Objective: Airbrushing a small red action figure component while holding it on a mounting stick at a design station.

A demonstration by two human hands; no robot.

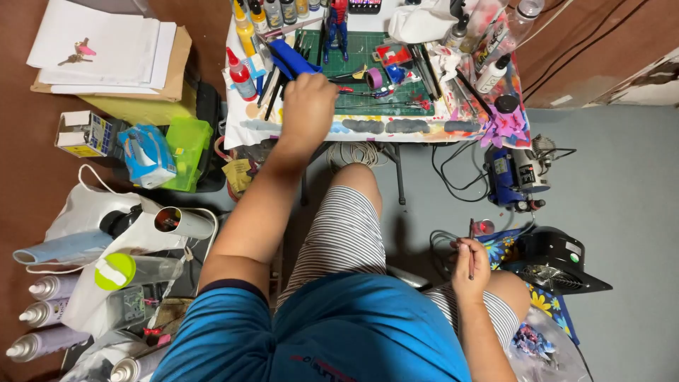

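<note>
My left hand [305, 102] reaches forward over the small work table [396, 127], fingers curled down onto the green cutting mat's [353, 49] near left corner beside a blue tool [291, 58]; whether it grips anything is hidden. My right hand [471, 267] rests by my right knee, closed on a thin dark brush [472, 249] that points upward. A red-and-blue action figure [337, 25] stands at the mat's far edge. A purple tape roll [374, 77] and small red-handled tools [361, 90] lie on the mat to the right of my left hand.
Paint bottles [244, 74] line the table's left and back edges. A blue compressor [515, 177] and black fan unit [559, 258] sit on the floor at right. Spray cans [42, 315], bags, a green box [187, 152] and stacked paper [106, 46] crowd the left.
</note>
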